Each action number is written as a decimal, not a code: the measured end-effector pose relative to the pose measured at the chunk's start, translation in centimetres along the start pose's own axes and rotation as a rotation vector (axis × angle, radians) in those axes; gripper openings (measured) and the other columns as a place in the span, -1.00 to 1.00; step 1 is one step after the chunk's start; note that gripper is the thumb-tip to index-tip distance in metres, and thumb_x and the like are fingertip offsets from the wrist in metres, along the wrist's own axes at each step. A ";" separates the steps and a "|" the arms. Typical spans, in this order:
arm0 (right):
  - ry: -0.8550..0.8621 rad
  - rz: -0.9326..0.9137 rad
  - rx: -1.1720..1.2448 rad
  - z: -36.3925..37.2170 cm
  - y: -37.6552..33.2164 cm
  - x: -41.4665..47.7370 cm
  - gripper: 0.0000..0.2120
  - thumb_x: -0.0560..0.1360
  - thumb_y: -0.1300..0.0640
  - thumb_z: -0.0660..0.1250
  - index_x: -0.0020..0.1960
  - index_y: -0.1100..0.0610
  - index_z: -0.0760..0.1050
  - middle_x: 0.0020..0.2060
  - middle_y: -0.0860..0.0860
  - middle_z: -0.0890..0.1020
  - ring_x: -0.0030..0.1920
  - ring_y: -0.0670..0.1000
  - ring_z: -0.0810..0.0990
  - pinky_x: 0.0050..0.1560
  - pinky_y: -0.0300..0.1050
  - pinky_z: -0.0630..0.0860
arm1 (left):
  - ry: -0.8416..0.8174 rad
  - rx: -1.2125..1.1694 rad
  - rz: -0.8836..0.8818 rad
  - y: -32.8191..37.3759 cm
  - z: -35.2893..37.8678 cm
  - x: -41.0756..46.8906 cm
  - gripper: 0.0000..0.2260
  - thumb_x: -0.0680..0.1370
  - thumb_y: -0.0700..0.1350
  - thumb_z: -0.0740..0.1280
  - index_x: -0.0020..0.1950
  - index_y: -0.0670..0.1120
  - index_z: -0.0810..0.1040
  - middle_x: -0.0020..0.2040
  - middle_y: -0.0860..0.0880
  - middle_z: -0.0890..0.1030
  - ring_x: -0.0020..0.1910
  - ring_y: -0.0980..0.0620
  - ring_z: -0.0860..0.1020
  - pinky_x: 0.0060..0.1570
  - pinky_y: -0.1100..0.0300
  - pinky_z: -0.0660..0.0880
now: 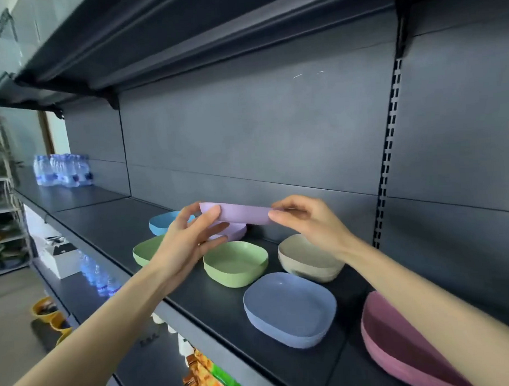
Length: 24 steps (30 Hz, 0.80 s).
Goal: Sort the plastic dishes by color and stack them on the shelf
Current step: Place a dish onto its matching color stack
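Head view: we hold a light purple dish (242,213) up in the middle of the frame, in the air just over the shelf (224,319). Our left hand (188,239) grips its left end with thumb and fingers. Our right hand (304,217) pinches its right end. We think two hands keep it flat, so it can go down straight.

The dish is thin and smooth, with soft round corners. We see its side, so we cannot tell how deep it is.

Right under it sits another purple dish (239,229), partly hidden by our left fingers. We think the one we hold goes on top of that one, since they are the same color.

Around them the other dishes wait on the shelf. A light blue bowl (160,223) is behind our left hand. A green dish (143,250) peeks out left of our wrist, and a second green dish (236,263) sits apart from it, near the middle. The two greens are not stacked yet. Tan bowls (305,256) sit under our right wrist. A gray-blue plate (290,306) is nearer the front edge. Dark pink dishes (399,335) fill the lower right of the frame.

Far off at the upper left stand water bottles (62,170).
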State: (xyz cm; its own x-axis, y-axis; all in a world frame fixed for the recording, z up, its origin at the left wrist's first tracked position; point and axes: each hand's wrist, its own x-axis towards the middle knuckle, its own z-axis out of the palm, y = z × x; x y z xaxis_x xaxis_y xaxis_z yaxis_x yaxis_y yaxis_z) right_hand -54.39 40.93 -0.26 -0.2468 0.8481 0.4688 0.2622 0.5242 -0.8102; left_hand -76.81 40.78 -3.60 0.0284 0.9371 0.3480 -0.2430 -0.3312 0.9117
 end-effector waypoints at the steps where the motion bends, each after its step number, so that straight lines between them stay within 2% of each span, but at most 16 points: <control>1: -0.001 0.005 -0.015 0.8 0.3 1.2 -0.84 0.49 0.23 0.38 0.01 0.30 0.57 -0.15 -0.04 0.65 -0.21 -0.26 0.59 -0.12 -0.47 0.44 | -0.004 -0.003 -0.005 -0.3 -1.2 1.2 -0.26 0.26 0.10 0.49 0.35 -0.18 0.38 0.11 -0.11 0.65 0.10 -0.06 0.63 0.02 0.11 0.60; 3: -0.003 0.019 -0.058 2.3 1.0 3.4 -0.88 0.49 0.19 0.39 -0.01 0.22 0.58 -0.16 -0.09 0.65 -0.20 -0.29 0.59 -0.11 -0.48 0.43 | -0.012 -0.022 -0.016 -1.0 -3.6 3.6 -0.27 0.29 0.07 0.49 0.37 -0.18 0.35 0.14 -0.13 0.62 0.12 -0.08 0.62 0.04 0.10 0.60; 6: 0.018 0.048 -0.133 4.8 2.4 6.7 -0.94 0.47 0.12 0.42 -0.09 0.07 0.56 -0.18 -0.17 0.64 -0.18 -0.31 0.58 -0.07 -0.47 0.44 | -0.040 -0.041 -0.032 -2.4 -7.0 7.4 -0.36 0.34 0.02 0.45 0.35 -0.16 0.35 0.05 -0.07 0.65 0.11 -0.08 0.62 0.02 0.11 0.60; 9: 0.072 0.092 -0.178 7.4 4.0 9.7 -0.89 0.45 0.09 0.44 -0.06 0.07 0.57 -0.15 -0.15 0.65 -0.14 -0.25 0.59 0.01 -0.38 0.47 | -0.123 -0.037 -0.074 -3.6 -10.5 11.3 -0.28 0.27 0.05 0.52 0.35 -0.13 0.35 0.06 -0.10 0.66 0.11 -0.10 0.62 -0.01 0.13 0.60; 12: 0.126 0.147 -0.179 9.3 5.3 11.9 -0.84 0.45 0.11 0.44 0.00 0.11 0.56 -0.15 -0.15 0.65 -0.15 -0.28 0.60 -0.02 -0.39 0.48 | -0.199 -0.004 -0.106 -4.5 -13.0 15.1 -0.34 0.27 0.03 0.51 0.30 -0.12 0.38 0.13 -0.14 0.61 0.14 -0.11 0.60 0.08 0.07 0.58; 16: 0.225 0.210 -0.223 10.9 7.0 14.1 -0.70 0.43 0.10 0.45 0.13 0.13 0.54 -0.03 -0.12 0.63 -0.09 -0.32 0.57 -0.04 -0.51 0.43 | -0.333 0.105 -0.117 -5.9 -15.5 19.7 -0.17 0.13 0.11 0.56 0.32 -0.14 0.41 0.14 -0.09 0.58 0.17 -0.03 0.58 0.21 0.01 0.50; 18: 0.255 0.253 -0.232 11.3 7.7 15.0 -0.65 0.42 0.10 0.46 0.17 0.14 0.52 0.00 -0.11 0.61 -0.05 -0.30 0.56 -0.06 -0.54 0.42 | -0.396 0.157 -0.128 -6.4 -16.2 21.5 -0.02 0.04 0.20 0.62 0.34 -0.17 0.41 0.05 -0.02 0.61 0.13 0.02 0.60 0.23 0.03 0.49; 20: 0.270 0.298 -0.251 11.6 8.3 15.8 -0.61 0.41 0.08 0.47 0.19 0.14 0.50 0.04 -0.10 0.60 -0.01 -0.25 0.57 -0.02 -0.49 0.42 | -0.450 0.191 -0.134 -7.1 -16.7 23.1 0.00 -0.05 0.26 0.63 0.28 -0.14 0.47 -0.02 0.05 0.66 0.10 0.06 0.61 0.22 0.06 0.48; 22: 0.297 0.330 -0.266 11.6 9.0 16.5 -0.58 0.40 0.07 0.49 0.21 0.13 0.50 0.08 -0.07 0.60 0.05 -0.16 0.58 0.04 -0.40 0.42 | -0.500 0.233 -0.141 -7.7 -17.1 24.6 -0.04 -0.05 0.28 0.62 0.25 -0.10 0.48 0.07 0.04 0.66 0.14 0.07 0.60 0.26 0.06 0.44; 24: 0.301 0.358 -0.280 11.6 9.7 17.0 -0.55 0.38 0.08 0.50 0.22 0.15 0.49 0.11 -0.04 0.60 0.07 -0.13 0.58 0.04 -0.38 0.43 | -0.526 0.283 -0.142 -8.4 -17.6 25.9 0.05 -0.05 0.30 0.61 0.34 -0.10 0.42 0.19 0.01 0.61 0.19 0.08 0.57 0.33 0.05 0.39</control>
State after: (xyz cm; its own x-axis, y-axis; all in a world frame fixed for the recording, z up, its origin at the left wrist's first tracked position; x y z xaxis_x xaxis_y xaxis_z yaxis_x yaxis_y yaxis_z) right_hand -66.83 59.55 -4.27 0.1712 0.9403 0.2940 0.5290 0.1640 -0.8326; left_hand -91.05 69.81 -6.09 0.5343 0.8177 0.2143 0.0633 -0.2916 0.9545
